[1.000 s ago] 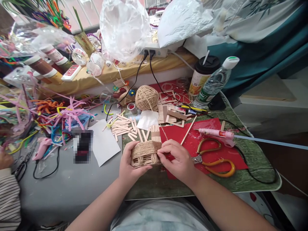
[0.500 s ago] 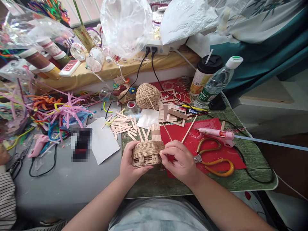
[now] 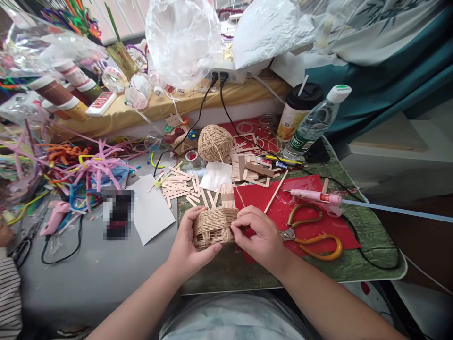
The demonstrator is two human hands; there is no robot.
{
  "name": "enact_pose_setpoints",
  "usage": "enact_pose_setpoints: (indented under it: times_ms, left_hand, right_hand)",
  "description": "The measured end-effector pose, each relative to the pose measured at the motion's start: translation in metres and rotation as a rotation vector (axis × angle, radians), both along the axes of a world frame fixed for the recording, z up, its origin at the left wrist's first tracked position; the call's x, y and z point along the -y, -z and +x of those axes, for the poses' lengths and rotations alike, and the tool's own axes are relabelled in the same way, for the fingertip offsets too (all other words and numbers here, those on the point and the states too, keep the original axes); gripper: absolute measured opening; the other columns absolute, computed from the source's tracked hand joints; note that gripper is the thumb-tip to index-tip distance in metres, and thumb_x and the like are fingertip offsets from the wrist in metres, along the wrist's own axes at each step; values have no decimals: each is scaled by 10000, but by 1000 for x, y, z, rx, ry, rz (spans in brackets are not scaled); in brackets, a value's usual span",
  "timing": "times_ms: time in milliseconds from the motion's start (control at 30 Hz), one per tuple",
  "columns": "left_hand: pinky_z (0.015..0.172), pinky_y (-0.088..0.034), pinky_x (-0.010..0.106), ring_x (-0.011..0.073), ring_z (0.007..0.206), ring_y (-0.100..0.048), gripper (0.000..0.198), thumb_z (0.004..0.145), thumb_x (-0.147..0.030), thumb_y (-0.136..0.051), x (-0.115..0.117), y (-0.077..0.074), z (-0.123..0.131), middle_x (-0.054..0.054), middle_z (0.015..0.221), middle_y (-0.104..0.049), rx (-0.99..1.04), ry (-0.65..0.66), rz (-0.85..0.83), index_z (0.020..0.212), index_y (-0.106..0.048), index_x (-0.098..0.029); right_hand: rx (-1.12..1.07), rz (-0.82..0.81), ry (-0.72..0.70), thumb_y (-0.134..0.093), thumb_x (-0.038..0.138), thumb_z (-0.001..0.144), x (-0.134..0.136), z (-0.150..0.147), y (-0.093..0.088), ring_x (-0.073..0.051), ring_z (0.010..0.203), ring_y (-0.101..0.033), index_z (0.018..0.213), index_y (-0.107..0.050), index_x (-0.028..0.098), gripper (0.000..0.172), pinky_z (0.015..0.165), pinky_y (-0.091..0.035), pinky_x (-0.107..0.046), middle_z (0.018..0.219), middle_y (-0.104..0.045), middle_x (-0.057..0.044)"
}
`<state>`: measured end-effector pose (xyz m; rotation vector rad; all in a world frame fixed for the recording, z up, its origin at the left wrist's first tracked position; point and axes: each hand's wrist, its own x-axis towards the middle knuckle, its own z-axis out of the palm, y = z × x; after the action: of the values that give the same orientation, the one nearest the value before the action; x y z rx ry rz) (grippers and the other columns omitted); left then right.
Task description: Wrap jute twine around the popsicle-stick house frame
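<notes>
My left hand (image 3: 193, 243) grips the left end of a small twine-wrapped frame (image 3: 214, 224), fingers behind it and thumb along its lower edge. Rows of jute twine cover its upper part, and the lower part has gaps with wrapped posts. At the frame's right end, my right hand (image 3: 260, 231) is closed in a pinch on the twine strand (image 3: 241, 196). That strand runs back towards a ball of twine (image 3: 215, 143). Under and beside my right hand lie a red sheet (image 3: 262, 200) and scissors with orange handles (image 3: 334, 248).
Loose craft sticks (image 3: 177, 183) lie behind the frame. A pink glue gun (image 3: 314, 196) rests on the red sheet. A water bottle (image 3: 309, 127) and a lidded cup (image 3: 295, 111) stand at back right. Pipe cleaners (image 3: 102, 163) pile up at left, near another person's striped sleeve (image 3: 10, 293).
The view has shifted slightly. My left thumb has lifted a little along the frame's lower edge. Both hands keep hold, and my right hand stays at the frame's right end.
</notes>
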<state>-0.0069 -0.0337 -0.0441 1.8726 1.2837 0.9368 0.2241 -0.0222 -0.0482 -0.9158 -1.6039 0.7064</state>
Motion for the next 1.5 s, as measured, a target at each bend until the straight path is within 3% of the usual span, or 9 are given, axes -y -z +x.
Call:
enact_pose_setpoints:
  times_ms: [133, 233, 667, 967, 1067, 1200, 1300, 1400, 1500]
  left_hand:
    - [1120, -496, 575, 387, 1355, -575, 898, 801, -462, -871, -9, -44, 5, 170, 1476, -556, -399, 83, -9, 1526, -375, -281]
    - [1058, -523, 570, 383, 1251, -620, 875, 806, -450, -867, -15, -52, 14, 149, 1376, -616, -482, 158, 50, 1535, -410, -288]
    - [947, -582, 397, 291, 1121, -667, 878, 707, -640, -920, -9, 4, 8, 99, 1276, -604, 246, -100, -201, 1391, -507, -275]
    - [941, -587, 401, 269, 1095, -665, 865, 736, -677, -879, 8, 24, 7, 102, 1285, -573, 227, -107, -42, 1388, -466, -287]
    - [971, -579, 428, 283, 1125, -661, 779, 829, -629, -808, 8, 7, 1, 121, 1320, -571, 101, -50, -55, 1413, -438, -270]
    - [1073, -541, 475, 309, 1238, -646, 555, 914, -424, -743, -4, -40, -2, 125, 1365, -622, -267, 74, -86, 1379, -488, -261]
    - [1109, -533, 504, 335, 1315, -619, 698, 883, -427, -786, -13, -64, 7, 143, 1438, -621, -419, 193, -28, 1479, -463, -261]
    - [1073, -561, 534, 370, 1295, -632, 837, 789, -475, -878, -18, -66, 17, 163, 1421, -640, -507, 210, -18, 1489, -487, -233]
    - [1057, -571, 512, 347, 1257, -651, 723, 817, -433, -861, -20, -58, 18, 148, 1374, -662, -502, 168, -24, 1438, -547, -235]
  right_hand:
    - [22, 12, -54, -683, 90, 946, 3, -4, 1, -187, 832, -678, 967, -698, 231, 143, 738, -594, -330, 906, -676, -48]
    - [43, 37, -67, -676, 88, 953, 5, -6, 2, -190, 850, -681, 997, -700, 236, 156, 762, -607, -343, 925, -680, -51]
    - [79, 24, -16, -655, 93, 987, 0, 9, -3, -202, 905, -681, 1050, -691, 234, 159, 815, -603, -357, 969, -676, -64]
    - [76, 0, -24, -653, 81, 970, 2, 1, 1, -201, 888, -659, 1009, -668, 231, 155, 795, -578, -352, 951, -659, -59]
    - [60, -3, -26, -648, 79, 967, 2, -1, 1, -197, 876, -657, 991, -666, 232, 156, 786, -573, -344, 931, -658, -52]
    - [42, -11, -30, -651, 80, 964, 3, -4, 3, -195, 877, -655, 989, -668, 231, 154, 782, -575, -341, 926, -655, -51]
    - [45, -13, -50, -652, 83, 968, 4, -6, 5, -196, 886, -655, 1001, -669, 230, 152, 780, -580, -343, 942, -655, -56]
    - [56, 3, -52, -648, 88, 977, 3, -5, 5, -198, 893, -659, 1016, -673, 233, 152, 789, -588, -350, 955, -664, -59]
    - [72, 29, -45, -655, 101, 983, 2, -2, 2, -207, 908, -668, 1041, -680, 235, 148, 812, -594, -369, 967, -676, -64]
